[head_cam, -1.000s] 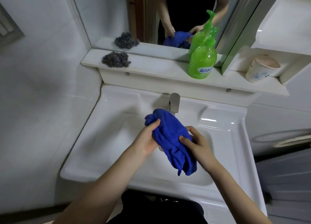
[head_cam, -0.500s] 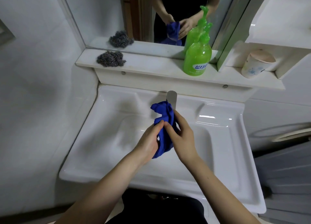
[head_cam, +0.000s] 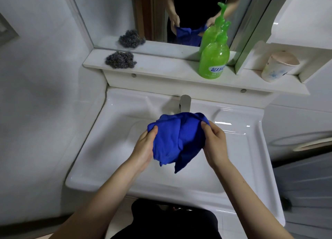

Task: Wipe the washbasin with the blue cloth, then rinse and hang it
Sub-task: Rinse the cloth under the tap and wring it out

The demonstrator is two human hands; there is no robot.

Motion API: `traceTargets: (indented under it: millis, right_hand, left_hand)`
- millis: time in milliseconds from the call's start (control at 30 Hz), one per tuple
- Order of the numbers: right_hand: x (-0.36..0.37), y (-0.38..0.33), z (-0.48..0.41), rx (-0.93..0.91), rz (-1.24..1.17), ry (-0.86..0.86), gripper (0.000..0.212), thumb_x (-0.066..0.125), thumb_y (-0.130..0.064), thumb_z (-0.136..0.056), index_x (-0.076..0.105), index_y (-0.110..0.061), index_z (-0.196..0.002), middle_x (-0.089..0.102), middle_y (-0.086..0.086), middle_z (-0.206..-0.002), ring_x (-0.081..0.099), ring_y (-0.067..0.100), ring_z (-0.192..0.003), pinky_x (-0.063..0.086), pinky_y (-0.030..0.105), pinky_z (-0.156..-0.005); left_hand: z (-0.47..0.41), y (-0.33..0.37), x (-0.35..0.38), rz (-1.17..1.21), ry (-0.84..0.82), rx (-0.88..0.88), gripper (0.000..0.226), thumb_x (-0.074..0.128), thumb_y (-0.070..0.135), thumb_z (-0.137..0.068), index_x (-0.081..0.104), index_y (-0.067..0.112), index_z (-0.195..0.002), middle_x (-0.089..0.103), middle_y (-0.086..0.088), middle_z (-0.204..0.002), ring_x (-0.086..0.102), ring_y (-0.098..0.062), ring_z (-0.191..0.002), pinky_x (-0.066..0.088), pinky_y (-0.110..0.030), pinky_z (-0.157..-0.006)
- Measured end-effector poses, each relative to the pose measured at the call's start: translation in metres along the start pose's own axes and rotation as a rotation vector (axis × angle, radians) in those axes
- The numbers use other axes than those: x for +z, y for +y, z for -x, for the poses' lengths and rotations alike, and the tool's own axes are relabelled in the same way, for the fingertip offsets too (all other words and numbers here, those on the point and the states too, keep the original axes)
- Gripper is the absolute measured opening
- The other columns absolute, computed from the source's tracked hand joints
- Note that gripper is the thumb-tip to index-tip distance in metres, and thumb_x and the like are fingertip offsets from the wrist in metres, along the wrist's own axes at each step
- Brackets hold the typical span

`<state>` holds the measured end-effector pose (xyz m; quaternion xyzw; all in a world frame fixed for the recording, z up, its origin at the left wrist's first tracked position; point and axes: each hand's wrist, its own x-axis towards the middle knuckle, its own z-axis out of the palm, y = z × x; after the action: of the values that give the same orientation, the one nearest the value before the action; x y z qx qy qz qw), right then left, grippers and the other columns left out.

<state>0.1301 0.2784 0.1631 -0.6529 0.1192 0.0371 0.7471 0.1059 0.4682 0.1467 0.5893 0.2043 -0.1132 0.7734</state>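
Evidently the blue cloth point(head_cam: 172, 141) is held up over the bowl of the washbasin point(head_cam: 107, 149), just in front of the tap point(head_cam: 185, 103). It is bunched and partly spread between 2 hands, and its lower folds hang free; whether they touch the bowl cannot be told. It is judged to be soft and limp, with no stiffness of its own. If it is wet, which cannot be told for certain, it would be heavier and would drip. Nothing in it is fragile, and little slip is expected from such fabric. A hold is best taken at the upper edge or at 2 corners, so that it can be opened flat for rinsing or hanging. The grip of the left hand point(head_cam: 143, 149) is closed on the cloth's upper left edge, the thumb laid on top and the fingers hidden beneath the fabric. The grip of the right hand point(head_cam: 214, 145) is likewise closed on the upper right edge, the thumb pressed over a fold. Neither grip is spread wide; each is pinched onto fabric alone. No running water is seen at the tap.
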Motion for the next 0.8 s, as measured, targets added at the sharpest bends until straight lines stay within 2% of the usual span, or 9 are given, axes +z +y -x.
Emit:
traceTargets:
  millis: [67, 167, 233, 300, 367, 433, 567, 700, 800]
  right_hand:
    - [-0.003, -0.002, -0.001, 0.012, -0.047, -0.036, 0.026, 0.049, -0.015, -0.099, 0.071, -0.007, -0.090, 0.063, 0.012, -0.084, 0.055, 0.024, -0.082, 0.042, 0.039, -0.074]
    - [-0.007, -0.010, 0.001, -0.011, -0.107, -0.068, 0.027, 0.046, -0.013, -0.101, 0.073, -0.007, -0.101, 0.070, 0.013, -0.096, 0.063, 0.025, -0.092, 0.048, 0.040, -0.080]
    - [-0.008, -0.013, 0.001, -0.016, -0.110, -0.064, 0.027, 0.046, -0.012, -0.101, 0.072, -0.005, -0.103, 0.071, 0.012, -0.097, 0.063, 0.024, -0.093, 0.049, 0.039, -0.080]
    - [-0.009, -0.012, 0.001, -0.024, -0.066, -0.055, 0.027, 0.047, -0.013, -0.100, 0.073, -0.009, -0.098, 0.068, 0.010, -0.091, 0.060, 0.022, -0.088, 0.046, 0.038, -0.077]
    - [-0.012, -0.011, 0.003, -0.022, -0.034, -0.032, 0.028, 0.047, -0.015, -0.099, 0.074, -0.013, -0.092, 0.066, 0.008, -0.087, 0.057, 0.021, -0.084, 0.043, 0.036, -0.074]
    - [-0.019, -0.012, 0.004, -0.010, -0.040, 0.018, 0.029, 0.047, -0.014, -0.099, 0.074, -0.015, -0.089, 0.066, 0.005, -0.083, 0.057, 0.019, -0.080, 0.043, 0.032, -0.070]
    - [-0.040, -0.014, 0.001, 0.000, -0.020, 0.104, 0.025, 0.047, -0.014, -0.099, 0.071, -0.012, -0.092, 0.062, 0.003, -0.078, 0.053, 0.017, -0.074, 0.039, 0.028, -0.063]
    - [-0.056, -0.018, -0.003, -0.053, 0.105, 0.146, 0.025, 0.048, -0.016, -0.097, 0.071, -0.013, -0.088, 0.061, -0.003, -0.072, 0.052, 0.011, -0.071, 0.040, 0.026, -0.063]
    - [-0.066, -0.027, -0.007, -0.149, 0.231, 0.119, 0.023, 0.047, -0.018, -0.094, 0.067, -0.010, -0.089, 0.058, 0.000, -0.078, 0.049, 0.014, -0.077, 0.039, 0.032, -0.070]
  left_hand:
    - [-0.002, 0.004, -0.004, -0.005, 0.005, 0.024, 0.028, 0.042, 0.035, -0.102, 0.062, 0.028, -0.120, 0.069, 0.006, -0.121, 0.064, -0.012, -0.112, 0.050, -0.037, -0.098]
    - [-0.003, 0.009, -0.004, -0.025, 0.011, 0.038, 0.025, 0.043, 0.034, -0.102, 0.067, 0.029, -0.106, 0.073, 0.010, -0.109, 0.068, -0.010, -0.104, 0.052, -0.033, -0.092]
    - [-0.004, 0.009, -0.004, -0.128, 0.066, 0.080, 0.033, 0.044, 0.034, -0.101, 0.068, 0.012, -0.097, 0.071, 0.006, -0.098, 0.067, -0.015, -0.091, 0.050, -0.032, -0.082]
    - [-0.006, 0.007, -0.002, -0.284, 0.136, 0.170, 0.042, 0.043, 0.031, -0.101, 0.057, -0.003, -0.082, 0.054, -0.005, -0.079, 0.050, -0.020, -0.074, 0.039, -0.030, -0.069]
    - [-0.007, 0.008, -0.003, -0.384, 0.222, 0.260, 0.042, 0.042, 0.026, -0.101, 0.041, 0.003, -0.066, 0.038, -0.006, -0.066, 0.036, -0.019, -0.064, 0.031, -0.024, -0.057]
    - [-0.010, 0.011, -0.011, -0.450, 0.294, 0.331, 0.041, 0.041, 0.022, -0.102, 0.042, 0.007, -0.064, 0.039, -0.001, -0.062, 0.035, -0.015, -0.060, 0.028, -0.018, -0.049]
    - [-0.016, 0.013, -0.029, -0.437, 0.347, 0.345, 0.030, 0.042, 0.020, -0.101, 0.059, 0.001, -0.084, 0.056, -0.002, -0.073, 0.047, -0.013, -0.066, 0.037, -0.016, -0.055]
    - [-0.024, 0.010, -0.043, -0.389, 0.419, 0.304, 0.030, 0.042, 0.024, -0.101, 0.062, 0.006, -0.087, 0.062, -0.004, -0.080, 0.054, -0.016, -0.072, 0.043, -0.030, -0.067]
    - [-0.033, -0.004, -0.059, -0.446, 0.469, 0.207, 0.035, 0.040, 0.027, -0.101, 0.063, 0.003, -0.093, 0.066, -0.014, -0.089, 0.060, -0.027, -0.083, 0.049, -0.040, -0.074]
